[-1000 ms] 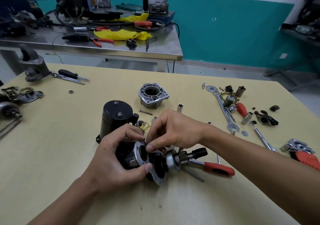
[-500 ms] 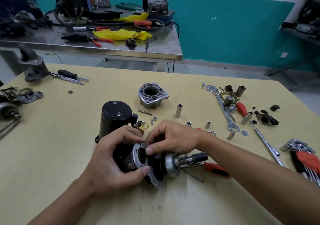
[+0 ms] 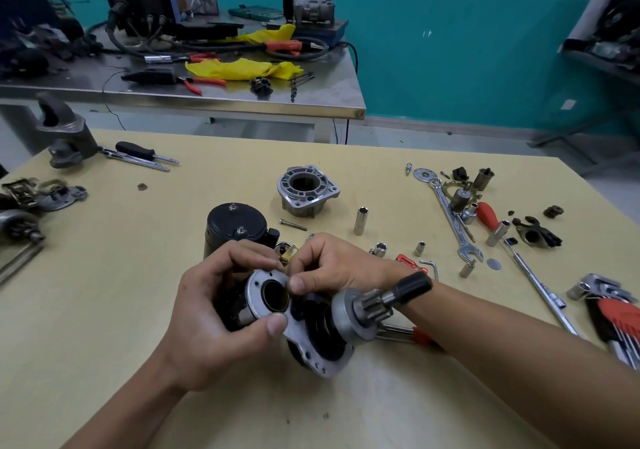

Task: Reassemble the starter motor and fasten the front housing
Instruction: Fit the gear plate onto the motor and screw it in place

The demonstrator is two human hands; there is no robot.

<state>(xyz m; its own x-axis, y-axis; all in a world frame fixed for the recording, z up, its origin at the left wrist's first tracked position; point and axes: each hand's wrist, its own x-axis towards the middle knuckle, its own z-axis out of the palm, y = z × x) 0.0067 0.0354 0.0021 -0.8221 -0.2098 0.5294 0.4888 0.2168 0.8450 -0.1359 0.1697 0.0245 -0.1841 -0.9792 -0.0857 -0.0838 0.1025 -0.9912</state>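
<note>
Starter assembly [image 3: 311, 324]: you hold it over the table [image 3: 104, 310], at 6 o'clock from the front housing [image 3: 307, 190], pinion [image 3: 372, 305] aimed to 2 o'clock so the plate [image 3: 258, 284] faces you.
Left hand [image 3: 211, 313]: wrapped round the body, thumb on the plate rim, steadying it.
Right hand [image 3: 336, 265]: pinches the plate's upper rim beside the bore, probably aligning it.
Front housing: open end up, not yet fitted.
Long bolt [image 3: 293, 224]: at its 6 o'clock, ready for fastening.
</note>
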